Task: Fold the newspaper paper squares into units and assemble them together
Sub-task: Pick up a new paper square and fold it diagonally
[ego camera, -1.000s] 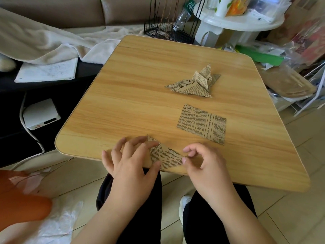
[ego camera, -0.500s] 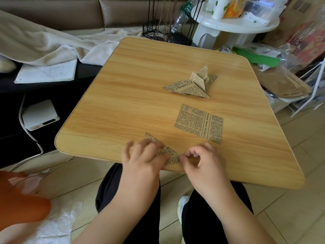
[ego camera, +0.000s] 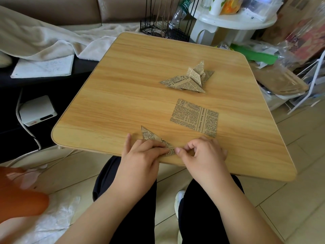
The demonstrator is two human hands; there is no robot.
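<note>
Your hands cover most of the folded newspaper-print triangle at the tabletop's near edge. A blurred orange shape is cut off at the left edge.

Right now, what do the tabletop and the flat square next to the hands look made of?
Tabletop: looks like wood-grain laminate or veneer over board, light oak colour, smooth satin finish; the grain is very regular and the corners rounded, so solid wood seems unlikely.
Flat newspaper square: thin matte paper, tan aged look, printed in columns; lies flat, unfolded.
</note>
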